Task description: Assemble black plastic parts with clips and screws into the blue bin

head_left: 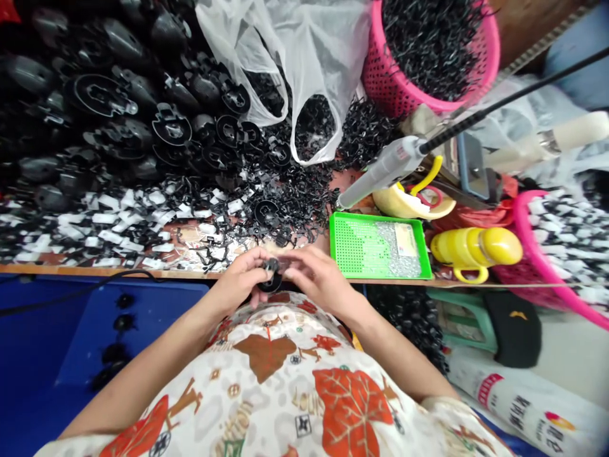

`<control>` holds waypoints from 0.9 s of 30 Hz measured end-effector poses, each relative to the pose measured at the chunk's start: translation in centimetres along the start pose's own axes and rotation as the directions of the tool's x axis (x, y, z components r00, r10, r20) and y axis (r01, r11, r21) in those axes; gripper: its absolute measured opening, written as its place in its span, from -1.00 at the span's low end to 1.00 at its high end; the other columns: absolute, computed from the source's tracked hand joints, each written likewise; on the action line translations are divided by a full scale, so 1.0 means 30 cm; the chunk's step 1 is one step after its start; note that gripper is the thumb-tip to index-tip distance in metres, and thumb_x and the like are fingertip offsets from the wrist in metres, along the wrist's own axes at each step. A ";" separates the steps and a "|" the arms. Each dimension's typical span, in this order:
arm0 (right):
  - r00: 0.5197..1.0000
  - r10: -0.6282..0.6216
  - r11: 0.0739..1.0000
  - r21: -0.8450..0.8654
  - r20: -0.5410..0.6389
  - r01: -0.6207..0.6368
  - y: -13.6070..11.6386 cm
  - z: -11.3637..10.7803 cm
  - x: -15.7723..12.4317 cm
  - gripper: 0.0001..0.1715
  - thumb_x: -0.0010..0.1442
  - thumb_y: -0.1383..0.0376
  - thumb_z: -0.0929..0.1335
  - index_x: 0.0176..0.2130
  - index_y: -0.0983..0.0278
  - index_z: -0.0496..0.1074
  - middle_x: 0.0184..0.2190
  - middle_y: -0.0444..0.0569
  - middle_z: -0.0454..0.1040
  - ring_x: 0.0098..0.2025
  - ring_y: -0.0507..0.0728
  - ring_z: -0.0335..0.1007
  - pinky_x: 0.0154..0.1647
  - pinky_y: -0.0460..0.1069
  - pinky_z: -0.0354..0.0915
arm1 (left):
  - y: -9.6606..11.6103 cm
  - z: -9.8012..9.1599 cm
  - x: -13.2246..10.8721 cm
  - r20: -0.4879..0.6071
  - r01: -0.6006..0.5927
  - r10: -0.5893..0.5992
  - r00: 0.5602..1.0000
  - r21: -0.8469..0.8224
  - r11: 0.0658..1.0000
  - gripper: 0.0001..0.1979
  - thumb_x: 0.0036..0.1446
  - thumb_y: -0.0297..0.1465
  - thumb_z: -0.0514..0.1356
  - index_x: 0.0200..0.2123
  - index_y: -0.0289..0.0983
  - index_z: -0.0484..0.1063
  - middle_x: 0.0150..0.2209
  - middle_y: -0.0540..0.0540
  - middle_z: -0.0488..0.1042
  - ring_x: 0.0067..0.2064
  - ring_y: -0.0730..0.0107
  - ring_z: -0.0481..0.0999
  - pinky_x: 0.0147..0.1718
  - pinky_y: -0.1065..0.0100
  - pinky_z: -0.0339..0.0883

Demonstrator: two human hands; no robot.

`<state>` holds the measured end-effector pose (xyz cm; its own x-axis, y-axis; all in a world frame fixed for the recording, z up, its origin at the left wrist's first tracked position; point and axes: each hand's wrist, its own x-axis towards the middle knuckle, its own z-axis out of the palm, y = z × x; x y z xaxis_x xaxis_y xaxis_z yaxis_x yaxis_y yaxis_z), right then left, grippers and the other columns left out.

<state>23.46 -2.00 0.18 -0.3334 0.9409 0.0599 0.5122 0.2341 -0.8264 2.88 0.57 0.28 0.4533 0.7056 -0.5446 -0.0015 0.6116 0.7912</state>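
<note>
My left hand (242, 276) and my right hand (316, 274) meet at the near edge of the workbench (118, 271), both closed around one small round black plastic part (271, 274). The part sits between my fingertips, just above my lap. In front of my hands lies a heap of small black clips (290, 197) and white flat pieces (109, 222). An electric screwdriver (380, 171) hangs tip-down just right of the heap.
Large black round housings (118, 108) are piled at the back left. A clear plastic bag (304, 70), a pink basket of black clips (428, 51), a green tray of screws (375, 244), a yellow bottle (476, 249) and a blue bin (71, 336) surround me.
</note>
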 end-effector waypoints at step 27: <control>0.998 0.055 0.988 -0.143 -0.028 -0.059 0.054 0.041 0.138 -0.93 0.34 0.34 0.32 -0.21 0.26 0.43 -0.25 -0.02 0.48 -0.26 0.09 0.40 -0.21 -0.02 0.33 | 0.004 -0.079 -0.026 -0.289 -0.233 0.196 0.937 -0.101 0.967 -0.56 0.03 -0.29 0.40 -0.06 -0.23 0.33 -0.25 -0.02 0.54 -0.56 0.38 0.58 -0.66 0.39 0.48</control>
<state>21.94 1.97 -1.62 -0.2826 0.9588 0.0295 0.6391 0.2111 -0.7396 0.41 0.95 0.14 0.1674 0.8842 -0.4360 -0.1971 0.4633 0.8640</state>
